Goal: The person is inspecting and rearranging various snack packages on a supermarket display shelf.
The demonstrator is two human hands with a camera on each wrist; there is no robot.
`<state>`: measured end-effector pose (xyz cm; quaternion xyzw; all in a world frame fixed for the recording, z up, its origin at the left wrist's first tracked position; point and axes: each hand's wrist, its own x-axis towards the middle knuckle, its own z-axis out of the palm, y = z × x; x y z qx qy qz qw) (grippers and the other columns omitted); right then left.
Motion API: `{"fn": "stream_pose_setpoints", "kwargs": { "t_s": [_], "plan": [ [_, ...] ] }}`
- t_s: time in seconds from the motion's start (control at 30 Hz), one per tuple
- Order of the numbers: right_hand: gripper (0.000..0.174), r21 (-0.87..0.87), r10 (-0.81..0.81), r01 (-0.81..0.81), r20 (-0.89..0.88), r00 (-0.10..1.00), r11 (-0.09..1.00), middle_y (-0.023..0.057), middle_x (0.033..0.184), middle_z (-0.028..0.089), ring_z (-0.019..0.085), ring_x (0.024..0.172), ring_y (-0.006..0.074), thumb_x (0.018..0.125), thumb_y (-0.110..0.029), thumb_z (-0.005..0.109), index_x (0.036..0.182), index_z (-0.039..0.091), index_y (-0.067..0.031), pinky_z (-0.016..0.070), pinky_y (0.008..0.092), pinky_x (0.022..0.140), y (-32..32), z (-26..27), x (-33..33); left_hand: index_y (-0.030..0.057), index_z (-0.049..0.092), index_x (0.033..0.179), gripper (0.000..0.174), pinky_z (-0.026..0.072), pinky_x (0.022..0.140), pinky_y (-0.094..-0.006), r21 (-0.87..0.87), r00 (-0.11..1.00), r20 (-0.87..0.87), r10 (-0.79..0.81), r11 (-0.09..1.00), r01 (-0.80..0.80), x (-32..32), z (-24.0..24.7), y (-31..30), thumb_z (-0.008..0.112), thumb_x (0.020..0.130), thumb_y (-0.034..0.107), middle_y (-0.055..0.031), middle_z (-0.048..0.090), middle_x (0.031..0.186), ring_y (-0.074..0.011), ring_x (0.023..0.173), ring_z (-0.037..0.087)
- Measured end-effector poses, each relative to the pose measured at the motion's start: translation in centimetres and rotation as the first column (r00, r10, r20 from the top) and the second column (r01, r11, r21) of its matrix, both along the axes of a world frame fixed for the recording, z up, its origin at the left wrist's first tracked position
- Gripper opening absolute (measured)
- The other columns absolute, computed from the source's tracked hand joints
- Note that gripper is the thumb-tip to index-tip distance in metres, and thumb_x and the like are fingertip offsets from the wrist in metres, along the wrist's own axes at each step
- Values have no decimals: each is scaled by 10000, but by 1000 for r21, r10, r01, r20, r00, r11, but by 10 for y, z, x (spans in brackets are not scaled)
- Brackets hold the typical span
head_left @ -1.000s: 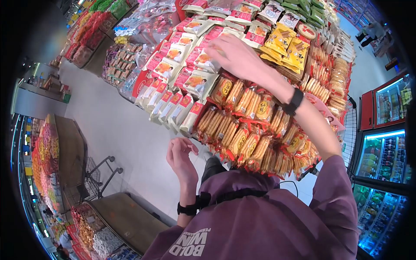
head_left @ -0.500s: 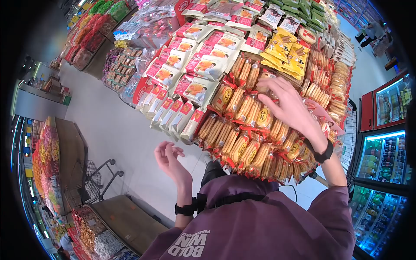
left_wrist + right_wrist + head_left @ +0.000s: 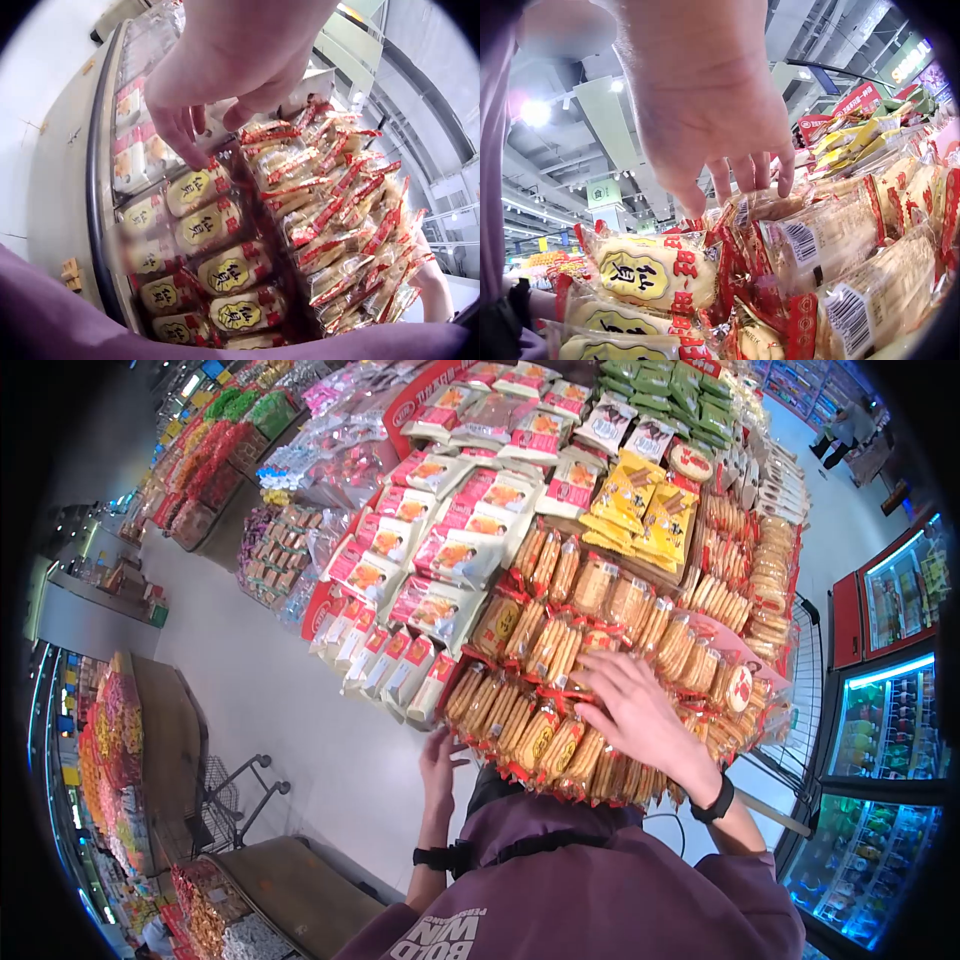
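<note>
My right hand [image 3: 632, 705] is over the front rows of rice cracker packets [image 3: 555, 650], clear wrappers with red ends. In the right wrist view its fingers point down and slightly bent, fingertips right at the packet tops, with nothing visibly gripped. A packet with a yellow label [image 3: 641, 274] lies below the palm. Low beside the display's front left corner is my left hand [image 3: 438, 765], its fingers loosely bent and holding nothing. The left wrist view has that hand overlapping white-and-pink packs [image 3: 127, 105] and labelled crackers [image 3: 229, 274].
White-and-pink cake packs [image 3: 460, 550] fill the display's left part, beside yellow snack bags [image 3: 640, 500] and green packets [image 3: 675, 395]. A shopping cart [image 3: 235, 800] stands across the aisle at left. Drinks fridges [image 3: 880, 730] line the right. A person [image 3: 845, 435] is far off at upper right.
My right hand has drawn back from the white-and-pink packs, down and right, to the rice cracker packets. My left hand has shifted slightly right, closer to the display's corner.
</note>
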<state>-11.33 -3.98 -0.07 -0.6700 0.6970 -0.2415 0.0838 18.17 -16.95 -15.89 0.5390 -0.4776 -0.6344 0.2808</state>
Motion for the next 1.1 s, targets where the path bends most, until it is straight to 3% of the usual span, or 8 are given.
{"fn": "stream_pose_setpoints", "kwargs": {
  "t_s": [0.13,0.17,0.53,0.7,0.87,0.97,1.07,1.1],
  "plan": [
    [341,-2,4,-4,38,999,1000,145,1323,574,473,1296,312,950,-249,606,1207,610,-25,377,479,1060,2,2,-2,19,515,1297,344,560,782,-335,54,1000,-23,-7,999,8,-14,-10,2,429,1037,226,-92,647,1150,-170,1014,646],
    [339,8,9,-9,52,999,1000,142,1329,572,473,1298,311,950,-252,608,1202,613,-25,380,483,1058,2,0,-4,-28,543,1281,375,565,731,-320,46,993,-112,46,998,-41,-15,-11,2,520,1021,241,-121,641,1130,-178,935,647],
    [318,-4,109,-109,-27,994,994,151,1212,627,576,1143,315,915,-219,656,1151,606,-11,450,428,962,-17,53,-32,-14,567,1268,347,569,783,-334,86,997,-8,78,993,-77,-11,-4,-1,493,1027,224,-99,647,1138,-175,984,641],
    [370,-282,133,-191,-213,968,940,185,1167,627,595,1066,345,912,-234,645,1173,556,13,463,448,926,-128,110,-88,-13,548,1325,382,565,792,-323,76,998,39,46,996,-49,-8,-1,-1,512,1030,226,-108,647,1213,-167,1020,646],
    [574,-450,-70,-82,-312,948,889,218,1206,603,578,1136,391,869,-379,675,1245,505,20,443,472,1009,-280,81,-143,-53,571,1258,361,574,729,-328,83,998,-15,59,995,-58,-11,7,3,546,1012,209,-139,656,1159,-202,941,669],
    [649,-203,-137,92,-222,965,975,234,1288,571,553,1194,377,863,-425,657,1276,497,50,452,466,1015,-322,77,-150,-29,579,1241,317,561,756,-314,103,998,17,57,993,-59,-10,13,4,508,1021,188,-106,671,1141,-170,960,665],
    [628,-119,-133,97,-347,928,988,253,1278,568,566,1174,389,849,-412,664,1228,510,64,462,485,994,-335,71,-149,-35,586,1213,304,559,743,-313,98,994,19,111,989,-113,-6,18,6,517,1015,187,-117,669,1140,-180,942,667],
    [536,-218,-134,59,-346,928,974,256,1124,635,631,1043,394,871,-357,640,1180,521,64,509,499,900,-332,67,-146,-35,587,1205,300,559,739,-313,91,992,9,126,988,-126,-4,23,5,520,1014,187,-122,668,1146,-185,936,668]
  ]
}}
